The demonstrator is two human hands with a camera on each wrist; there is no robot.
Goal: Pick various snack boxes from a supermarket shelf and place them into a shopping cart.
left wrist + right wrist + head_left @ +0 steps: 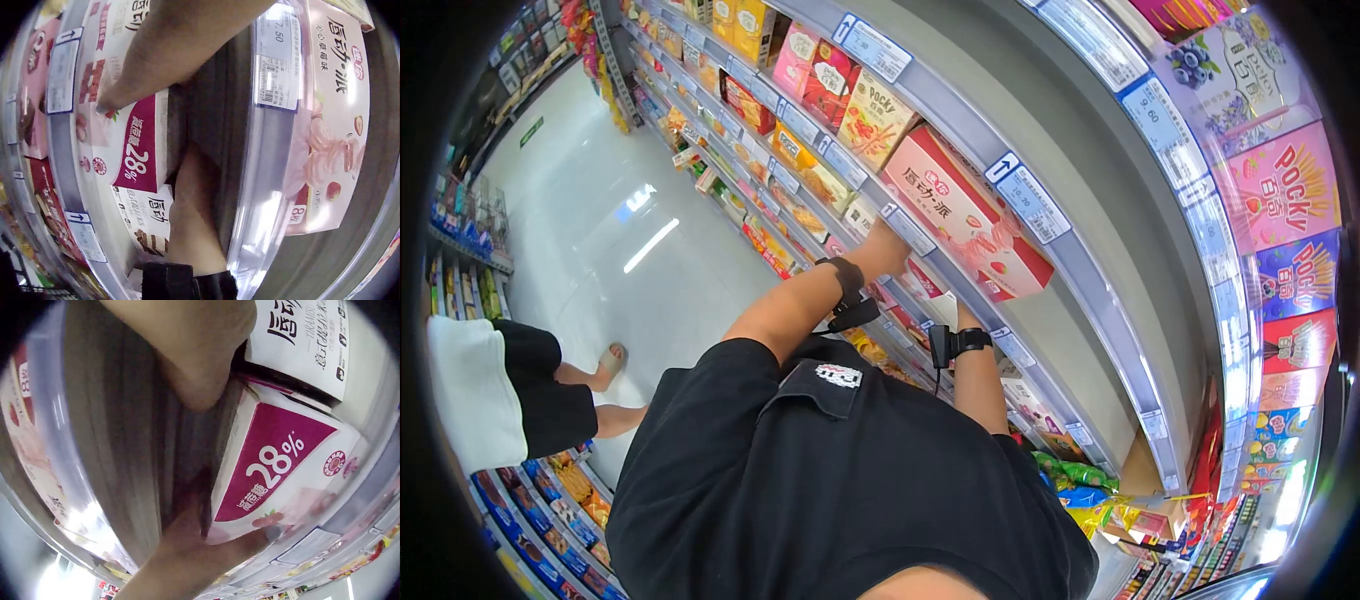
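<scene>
My left hand (887, 252) grips a white snack cake box with strawberry pictures (284, 465) on a middle shelf. In the right wrist view its thumb lies along the box's front and the other fingers reach over the end, partly hidden. A magenta panel on that box reads 28%. My right hand (200, 356) reaches over the row from the other side, next to a white tiramisu cake box (300, 347). Its fingertips are hidden in the dark gap behind the boxes, so I cannot tell what they hold. In the left wrist view the tiramisu box sits tilted.
A large pink strawberry cake box (960, 215) stands on the shelf above. Price-tag rails (1030, 200) edge the shelves. Pocky boxes (878, 118) fill spots farther along, and more line the right (1285, 190). Behind on the left, another person (510, 395) stands in the aisle (580, 170).
</scene>
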